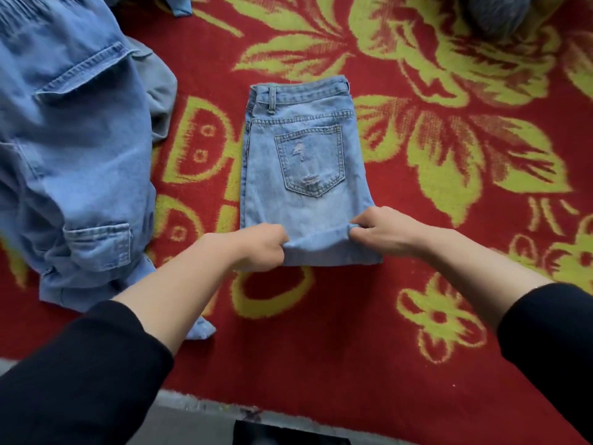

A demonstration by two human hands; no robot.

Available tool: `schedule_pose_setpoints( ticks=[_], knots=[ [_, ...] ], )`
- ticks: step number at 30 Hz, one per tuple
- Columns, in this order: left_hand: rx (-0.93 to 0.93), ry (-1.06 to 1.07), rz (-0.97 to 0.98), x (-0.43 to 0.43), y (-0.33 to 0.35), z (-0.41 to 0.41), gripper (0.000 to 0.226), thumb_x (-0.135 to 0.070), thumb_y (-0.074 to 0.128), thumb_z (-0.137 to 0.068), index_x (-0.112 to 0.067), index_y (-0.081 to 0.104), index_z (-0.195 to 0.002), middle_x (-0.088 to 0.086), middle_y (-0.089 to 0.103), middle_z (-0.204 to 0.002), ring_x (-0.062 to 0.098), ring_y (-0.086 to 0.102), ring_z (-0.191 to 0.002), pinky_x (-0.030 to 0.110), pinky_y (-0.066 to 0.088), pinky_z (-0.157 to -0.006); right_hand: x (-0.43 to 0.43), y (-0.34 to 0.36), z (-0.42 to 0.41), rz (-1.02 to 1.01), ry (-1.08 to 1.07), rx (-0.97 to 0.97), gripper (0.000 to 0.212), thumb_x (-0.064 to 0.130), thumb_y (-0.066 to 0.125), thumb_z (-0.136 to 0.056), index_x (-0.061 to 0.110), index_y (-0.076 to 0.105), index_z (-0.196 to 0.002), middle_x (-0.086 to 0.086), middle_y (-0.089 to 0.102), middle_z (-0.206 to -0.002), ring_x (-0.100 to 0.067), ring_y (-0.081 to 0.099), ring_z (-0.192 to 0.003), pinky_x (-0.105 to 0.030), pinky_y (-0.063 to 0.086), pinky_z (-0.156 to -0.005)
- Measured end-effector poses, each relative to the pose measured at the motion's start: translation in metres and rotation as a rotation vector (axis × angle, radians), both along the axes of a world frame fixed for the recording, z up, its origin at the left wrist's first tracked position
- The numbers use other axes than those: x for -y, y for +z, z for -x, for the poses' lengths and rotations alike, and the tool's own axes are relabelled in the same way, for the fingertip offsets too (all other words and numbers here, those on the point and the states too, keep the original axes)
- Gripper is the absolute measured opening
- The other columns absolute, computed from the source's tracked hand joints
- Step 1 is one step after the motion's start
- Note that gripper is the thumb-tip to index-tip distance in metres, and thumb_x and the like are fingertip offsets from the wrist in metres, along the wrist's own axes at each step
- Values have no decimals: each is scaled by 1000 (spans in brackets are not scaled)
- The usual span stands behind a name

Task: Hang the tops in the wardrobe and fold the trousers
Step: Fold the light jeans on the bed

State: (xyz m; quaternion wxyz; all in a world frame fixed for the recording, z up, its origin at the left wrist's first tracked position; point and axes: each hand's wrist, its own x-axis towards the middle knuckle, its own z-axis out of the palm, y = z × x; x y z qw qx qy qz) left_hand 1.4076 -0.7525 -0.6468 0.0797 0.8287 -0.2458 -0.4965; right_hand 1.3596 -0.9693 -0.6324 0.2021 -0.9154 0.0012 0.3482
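A pair of light blue ripped jeans [305, 162] lies folded on the red and yellow blanket, waistband away from me and back pocket facing up. My left hand [256, 247] grips the near folded edge at its left corner. My right hand [382, 229] pinches the same edge at its right corner, and the fold bulges slightly between them. A second pair of blue denim cargo trousers [73, 149] lies spread out at the left, with flap pockets showing.
The red blanket with yellow flowers [449, 130] covers the whole surface. Some grey cloth [160, 88] peeks from under the cargo trousers. A grey bundle [494, 11] sits at the top right. The blanket's near edge [205, 403] runs along the bottom.
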Motion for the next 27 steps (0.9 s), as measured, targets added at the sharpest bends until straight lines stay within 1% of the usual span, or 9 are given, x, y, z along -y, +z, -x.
schedule_pose_setpoints(
  ticks=[2, 6, 8, 11, 15, 17, 21, 24, 27],
  knots=[
    [-160, 44, -40, -3, 12, 14, 15, 0, 41, -73, -10, 45, -62, 7, 52, -58, 22, 53, -53, 24, 39, -50, -1, 7, 7, -80, -32, -169, 27, 19, 48, -88, 13, 49, -62, 0, 43, -58, -17, 42, -61, -32, 31, -55],
    [-388, -77, -139, -3, 22, 67, 13, -2, 52, -76, -14, 54, -71, 1, 50, -62, 18, 49, -59, 21, 32, -46, -7, -4, 59, -136, -49, -544, 18, 25, 60, -73, 12, 62, -61, 3, 55, -62, -12, 49, -63, -33, 42, -62],
    [-517, -82, -198, -4, 22, 91, 13, -3, 56, -74, -13, 57, -83, 6, 53, -68, 19, 48, -58, 22, 31, -45, -10, -7, 85, -117, -40, -700, 33, 37, 65, -52, 6, 67, -64, -1, 59, -62, -17, 52, -65, -42, 47, -64],
    [-613, -10, -202, -4, 19, 97, 9, -3, 57, -69, -11, 58, -71, 7, 53, -64, 20, 45, -53, 20, 30, -46, -4, -2, 92, -132, -100, -808, 24, 35, 67, -50, 14, 60, -57, -1, 53, -54, -20, 47, -60, -33, 36, -53],
    [-405, 170, -80, -9, 25, 57, 7, -17, 60, -51, -14, 54, -53, -3, 49, -51, 16, 42, -51, 22, 28, -46, 13, 4, 55, -282, -295, -574, 31, 35, 70, -39, 16, 58, -60, -7, 48, -66, -18, 43, -68, -35, 32, -64],
    [-273, 301, 28, -16, 26, 31, 11, -23, 56, -46, -15, 55, -52, -4, 45, -51, 14, 40, -52, 28, 29, -50, 20, 9, 30, -283, -345, -420, 25, 27, 74, -52, 7, 65, -64, -6, 52, -69, -17, 47, -68, -32, 35, -66],
    [-75, 529, 188, -23, 12, -1, 16, -23, 52, -64, -10, 60, -61, 1, 40, -59, 16, 34, -58, 30, 25, -57, 25, 4, -5, -275, -328, -189, 26, 14, 69, -74, -9, 61, -84, -8, 51, -70, -16, 45, -66, -30, 35, -62],
    [154, 624, 182, -19, -11, 1, 15, -15, 53, -80, -12, 67, -73, 0, 51, -58, 17, 43, -56, 30, 32, -54, 15, -16, -11, -174, -292, 42, 11, 14, 63, -77, 5, 67, -81, -9, 62, -71, -19, 54, -68, -32, 42, -61],
    [463, 594, 170, -13, -37, 15, 15, -13, 55, -81, -14, 66, -90, 3, 63, -85, 23, 55, -86, 34, 39, -70, 7, -37, -6, -58, -259, 247, 9, 16, 60, -83, 15, 66, -89, -5, 68, -88, -24, 60, -87, -36, 49, -73]
  ],
)
